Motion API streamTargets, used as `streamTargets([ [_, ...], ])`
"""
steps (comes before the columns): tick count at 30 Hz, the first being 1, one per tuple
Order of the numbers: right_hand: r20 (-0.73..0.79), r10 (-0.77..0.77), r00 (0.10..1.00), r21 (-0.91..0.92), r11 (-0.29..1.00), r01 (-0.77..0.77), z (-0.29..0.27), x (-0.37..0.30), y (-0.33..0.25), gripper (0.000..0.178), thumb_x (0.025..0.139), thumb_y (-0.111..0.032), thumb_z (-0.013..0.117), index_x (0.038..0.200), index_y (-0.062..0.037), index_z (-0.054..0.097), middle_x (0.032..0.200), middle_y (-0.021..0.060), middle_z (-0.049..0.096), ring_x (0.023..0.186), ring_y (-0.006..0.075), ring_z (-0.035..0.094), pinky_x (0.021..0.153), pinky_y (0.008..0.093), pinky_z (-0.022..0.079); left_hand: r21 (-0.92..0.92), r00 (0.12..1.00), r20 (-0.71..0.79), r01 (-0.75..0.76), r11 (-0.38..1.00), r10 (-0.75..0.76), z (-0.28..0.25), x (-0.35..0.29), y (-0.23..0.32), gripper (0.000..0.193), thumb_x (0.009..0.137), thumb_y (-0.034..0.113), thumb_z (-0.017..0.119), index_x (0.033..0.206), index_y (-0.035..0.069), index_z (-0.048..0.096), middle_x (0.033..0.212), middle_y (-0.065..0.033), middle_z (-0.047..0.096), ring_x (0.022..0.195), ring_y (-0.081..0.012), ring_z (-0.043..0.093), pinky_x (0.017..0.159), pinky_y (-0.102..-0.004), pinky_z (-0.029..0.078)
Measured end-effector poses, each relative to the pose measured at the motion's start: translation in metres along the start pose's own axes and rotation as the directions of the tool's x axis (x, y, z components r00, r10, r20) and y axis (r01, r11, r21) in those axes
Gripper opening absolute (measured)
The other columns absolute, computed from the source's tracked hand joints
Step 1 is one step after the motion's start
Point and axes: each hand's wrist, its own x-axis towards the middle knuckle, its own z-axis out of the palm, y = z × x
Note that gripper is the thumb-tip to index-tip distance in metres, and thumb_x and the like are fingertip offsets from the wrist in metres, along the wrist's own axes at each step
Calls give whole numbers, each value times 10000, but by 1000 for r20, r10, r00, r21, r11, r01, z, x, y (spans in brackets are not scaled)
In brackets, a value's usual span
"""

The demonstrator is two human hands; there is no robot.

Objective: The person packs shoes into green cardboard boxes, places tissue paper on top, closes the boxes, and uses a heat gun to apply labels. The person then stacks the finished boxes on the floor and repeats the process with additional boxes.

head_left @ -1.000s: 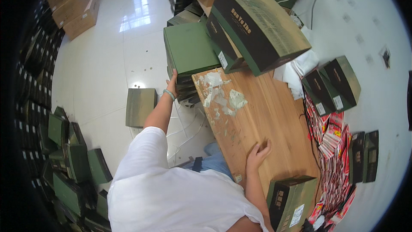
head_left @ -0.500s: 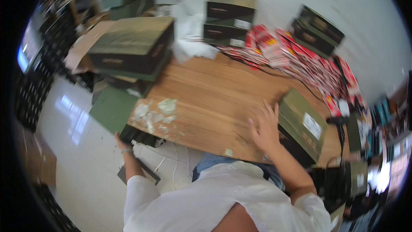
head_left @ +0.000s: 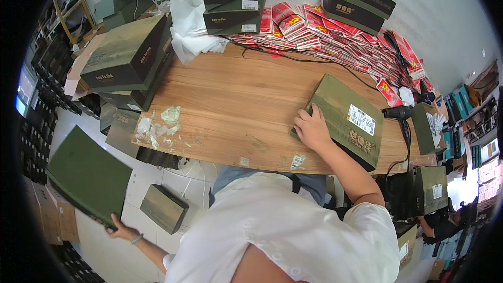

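My left hand (head_left: pixel 123 230) grips the near edge of a plain dark green shoebox (head_left: pixel 91 175), held out over the floor at the left of the table. Its large flat face is turned up, and most of its sides are hidden. On the table's right half lies another green shoebox (head_left: pixel 335 102), with a white label and printing on its lid. My right hand (head_left: pixel 313 127) has its fingers curled over the left edge of that box, thumb low against the side.
Stacked shoeboxes (head_left: pixel 123 55) stand at the table's left end. Red-and-white printed packets (head_left: pixel 335 42) heap along the wall, with boxes (head_left: pixel 236 0) behind. A black hair dryer (head_left: pixel 396 113) with a cord lies right. Peeled paper scraps (head_left: pixel 157 128) stick to the wooden table (head_left: pixel 236 105). Another box (head_left: pixel 164 208) sits on the floor.
My left hand has swung outward and down from the table's edge, carrying the green shoebox left. My right hand has closed over the other box's edge. The head view has shifted.
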Motion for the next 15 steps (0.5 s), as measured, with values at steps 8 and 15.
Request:
streamTargets([
  [8, -171, 352, 920, 205, 926, -316, 4, -27, 44, 214, 914, -309, 613, 928, -123, 719, 1240, 68, 592, 1245, 403, 442, 1095, 576, 259, 104, 637, 379, -750, 653, 671, -44, -44, 168, 883, 742, 209, 832, 1398, 59, 260, 1444, -224, 304, 1303, -331, 376, 1097, -475, 358],
  [15, 190, 471, 861, 942, -333, -26, -36, -5, -13, 675, 1011, -544, 350, 1471, -54, 289, 1427, 194, 439, 1305, 328, 438, 1080, 483, 329, -534, 77, 548, -735, 419, 833, 129, -134, 184, 817, 588, 247, 891, 1254, 285, 420, 1530, -273, 128, 1371, -470, 268, 1107, -561, 274],
])
